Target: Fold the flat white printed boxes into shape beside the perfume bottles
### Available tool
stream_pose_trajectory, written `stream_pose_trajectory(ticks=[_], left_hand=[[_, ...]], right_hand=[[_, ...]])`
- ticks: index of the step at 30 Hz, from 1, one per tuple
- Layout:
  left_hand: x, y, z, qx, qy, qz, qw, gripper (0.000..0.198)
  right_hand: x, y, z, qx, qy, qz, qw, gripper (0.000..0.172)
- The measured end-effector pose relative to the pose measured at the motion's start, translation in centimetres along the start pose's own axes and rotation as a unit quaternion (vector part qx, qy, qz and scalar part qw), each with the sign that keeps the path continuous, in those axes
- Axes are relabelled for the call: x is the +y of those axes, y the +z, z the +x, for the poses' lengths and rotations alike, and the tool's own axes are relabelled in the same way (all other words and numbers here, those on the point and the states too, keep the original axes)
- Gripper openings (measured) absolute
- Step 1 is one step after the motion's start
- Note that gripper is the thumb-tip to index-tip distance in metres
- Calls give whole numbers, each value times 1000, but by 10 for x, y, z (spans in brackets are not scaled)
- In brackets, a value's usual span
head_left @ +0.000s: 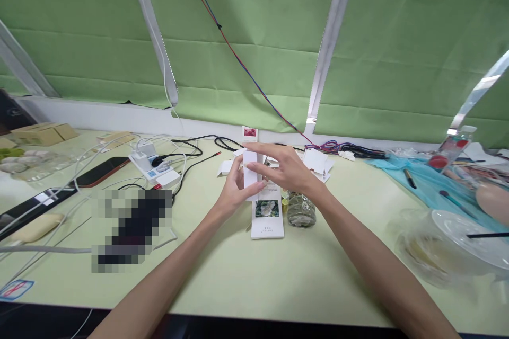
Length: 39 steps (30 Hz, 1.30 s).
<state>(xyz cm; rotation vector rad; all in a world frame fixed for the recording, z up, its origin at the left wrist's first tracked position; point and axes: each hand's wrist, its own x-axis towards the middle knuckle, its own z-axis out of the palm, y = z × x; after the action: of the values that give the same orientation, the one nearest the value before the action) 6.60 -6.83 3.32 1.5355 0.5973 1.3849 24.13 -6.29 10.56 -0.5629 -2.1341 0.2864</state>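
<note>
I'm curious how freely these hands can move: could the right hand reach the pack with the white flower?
Probably yes: the flower pack lies nearby on the table, its near end uncovered. The right hand looks busy at the white box, so it would likely leave that first.

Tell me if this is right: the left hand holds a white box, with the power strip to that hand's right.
Wrong side: the head view shows the power strip to the left of the left hand, which does hold a white box.
</note>
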Motion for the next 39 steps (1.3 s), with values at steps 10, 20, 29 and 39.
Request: stream_pose_trajectory(ticks=[10,20,29,39], left_hand=[[0,0,0,16,-10,4,1000,75],[0,-1,1,11,-5,2,1000,73],[3,0,0,5,-8,2,1000,76],[4,-2,0,-5,-11,25,1000,80]], right_hand=[[2,1,0,-23,-18,3,1000,45],[7,4,-1,-17,-20,13,1000,39],[5,2,0,-14,-24,16,999,35],[7,0,0,-8,-30,33,999,37]])
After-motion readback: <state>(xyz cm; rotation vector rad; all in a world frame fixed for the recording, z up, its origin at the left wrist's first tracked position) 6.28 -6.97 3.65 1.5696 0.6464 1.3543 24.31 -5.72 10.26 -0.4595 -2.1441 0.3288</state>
